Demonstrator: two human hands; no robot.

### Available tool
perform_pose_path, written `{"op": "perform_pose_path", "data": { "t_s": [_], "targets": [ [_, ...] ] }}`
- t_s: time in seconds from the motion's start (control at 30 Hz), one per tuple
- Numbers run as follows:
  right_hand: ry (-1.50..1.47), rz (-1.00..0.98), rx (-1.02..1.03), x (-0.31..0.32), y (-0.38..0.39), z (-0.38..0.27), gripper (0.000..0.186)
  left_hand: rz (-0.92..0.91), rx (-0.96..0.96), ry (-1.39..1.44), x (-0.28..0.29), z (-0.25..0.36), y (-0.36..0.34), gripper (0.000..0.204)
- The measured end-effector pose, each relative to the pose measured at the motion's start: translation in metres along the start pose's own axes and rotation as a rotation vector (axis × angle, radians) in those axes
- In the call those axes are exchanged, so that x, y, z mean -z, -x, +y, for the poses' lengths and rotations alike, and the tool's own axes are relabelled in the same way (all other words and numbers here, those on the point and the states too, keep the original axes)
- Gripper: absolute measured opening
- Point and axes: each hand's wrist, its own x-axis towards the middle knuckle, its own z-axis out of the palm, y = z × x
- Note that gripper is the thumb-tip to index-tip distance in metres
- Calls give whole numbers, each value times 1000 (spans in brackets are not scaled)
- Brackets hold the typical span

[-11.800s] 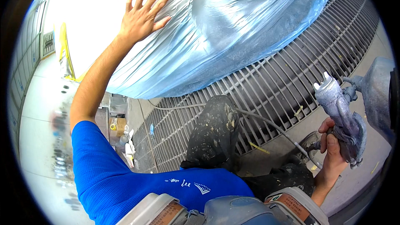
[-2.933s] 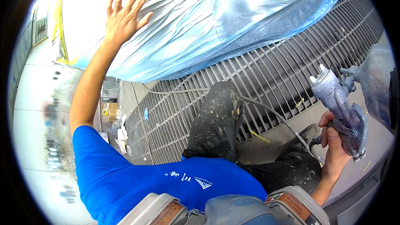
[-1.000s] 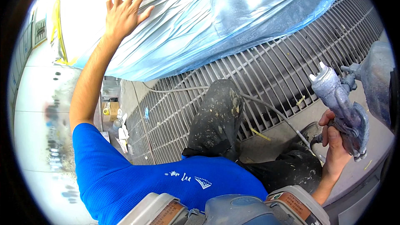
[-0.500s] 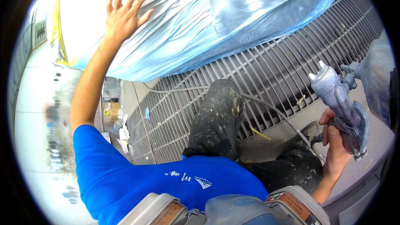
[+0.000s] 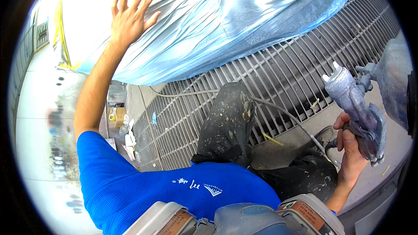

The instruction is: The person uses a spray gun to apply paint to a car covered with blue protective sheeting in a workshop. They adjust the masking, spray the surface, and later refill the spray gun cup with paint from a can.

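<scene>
Stretched out at the upper left, my left hand [image 5: 130, 21] has its fingers spread over a light, sheet-covered surface; whether the fingertips touch it I cannot tell. Blue-white plastic sheeting [image 5: 196, 48] hangs in creases to its right. At the far right, my right hand [image 5: 349, 150] is closed round the handle of a grey, paint-crusted spray gun [image 5: 355, 104]. The gun's nozzle end with pale horns points up and left. A large cup [image 5: 392, 87] is joined to the gun's right side. A hose runs from near my right hand.
Below the sheeting lies a metal floor grating [image 5: 287, 69], crossed by the hose [image 5: 287, 114]. My knee [image 5: 226, 122] in stained black trousers is bent over it. Left are a small cardboard box [image 5: 116, 117], white scraps [image 5: 129, 141] and a paint-spotted wall [image 5: 37, 135]. A respirator [image 5: 248, 219] shows at the bottom.
Hardly anything differs. My left hand has shifted very slightly downward; my right hand keeps hold of the spray gun in the same place.
</scene>
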Motion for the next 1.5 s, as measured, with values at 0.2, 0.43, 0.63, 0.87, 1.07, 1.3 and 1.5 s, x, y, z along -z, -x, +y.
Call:
{"op": "perform_pose_path", "data": {
  "t_s": [0.2,0.43,0.63,0.87,1.07,1.3,1.5],
  "targets": [
    [23,15,15,-4,-1,2,34,129,-128,190,31,52,4,64],
    [9,50,-49,0,-5,-9,31,138,-439,1122,75,232,-34,29],
    [148,124,-43,19,-20,-10,30,230,-420,2023,140,359,-124,34],
    [152,186,-215,9,-28,-65,20,-545,-232,2557,209,325,-141,22],
    [141,223,-325,-12,8,-185,19,-584,-82,2722,294,256,-118,25],
    [50,256,-421,-33,80,-316,19,-735,-94,2578,401,139,-97,25],
    [-88,239,-529,-4,104,-348,19,-911,26,2668,454,127,-89,24]
  ]
}}
